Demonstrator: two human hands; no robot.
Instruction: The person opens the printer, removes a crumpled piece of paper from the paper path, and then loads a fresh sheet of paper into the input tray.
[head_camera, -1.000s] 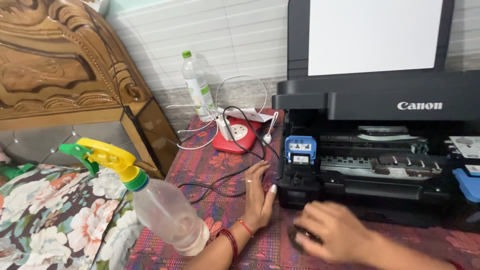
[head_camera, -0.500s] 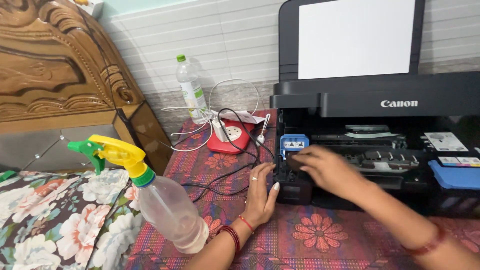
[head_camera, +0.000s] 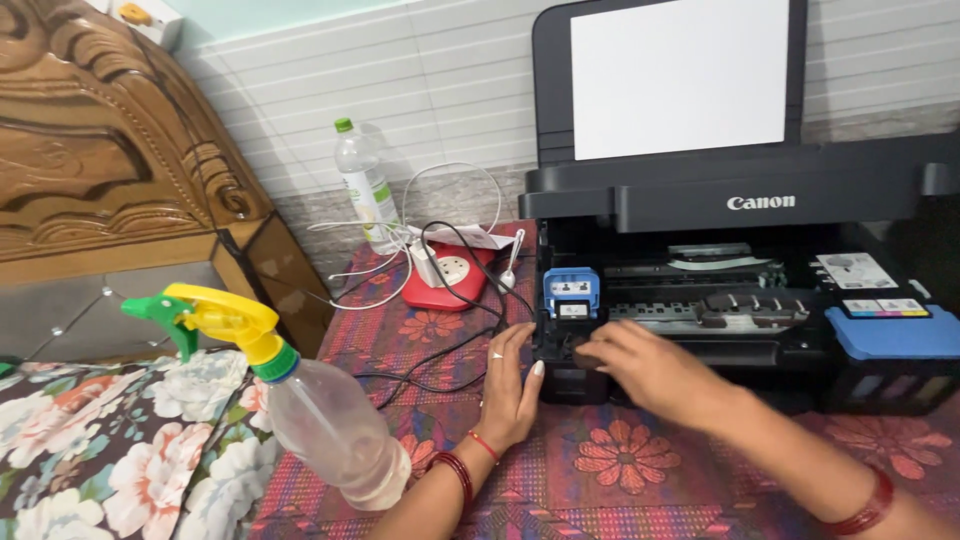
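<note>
A black printer (head_camera: 760, 200) stands on the table with its front cover raised and white paper in the rear tray. Inside at the left is a blue cartridge latch (head_camera: 570, 292). My left hand (head_camera: 508, 392) lies flat, fingers apart, against the printer's front left corner. Just below the blue latch, the fingertips of my right hand (head_camera: 655, 372) reach into the open bay. Whether they pinch a small dark part is hidden against the black housing.
A clear spray bottle (head_camera: 320, 420) with a yellow and green trigger stands at the near left. A red power strip (head_camera: 448, 270) with white and black cables and a plastic water bottle (head_camera: 362, 185) sit behind it. The blue ink tank lid (head_camera: 890, 333) is on the printer's right. A carved wooden headboard (head_camera: 110, 150) is at the left.
My right hand came up from the tablecloth in front of the printer into the open bay under the blue latch. The left hand stayed put. The view shifted right.
</note>
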